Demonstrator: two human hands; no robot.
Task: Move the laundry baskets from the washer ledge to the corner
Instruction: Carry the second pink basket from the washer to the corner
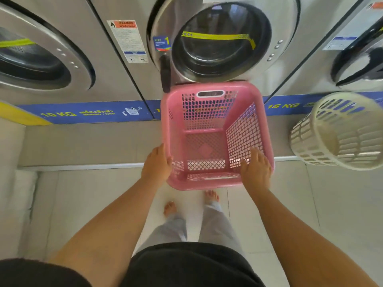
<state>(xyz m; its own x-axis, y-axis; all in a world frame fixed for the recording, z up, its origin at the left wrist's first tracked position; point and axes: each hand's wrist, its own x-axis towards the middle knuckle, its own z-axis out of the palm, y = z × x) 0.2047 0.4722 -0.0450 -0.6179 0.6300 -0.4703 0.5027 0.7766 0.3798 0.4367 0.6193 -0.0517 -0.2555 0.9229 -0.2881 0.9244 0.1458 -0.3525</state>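
Observation:
A pink square laundry basket (207, 146) with lattice walls is in front of the middle washer, its near rim jutting out past the ledge edge. My left hand (156, 163) grips its near left rim from outside. My right hand (256, 169) grips the near right rim with fingers curled inside. The basket is empty. A white round slatted basket (339, 131) stands on the washer ledge (87, 146) at the right, apart from both hands.
Three front-loading washers line the wall: one at the left (35, 56), the middle one (221, 42), one at the right (358, 59). A blue label strip (83, 113) runs below them. My bare feet (211, 195) stand on pale floor tiles (310, 204).

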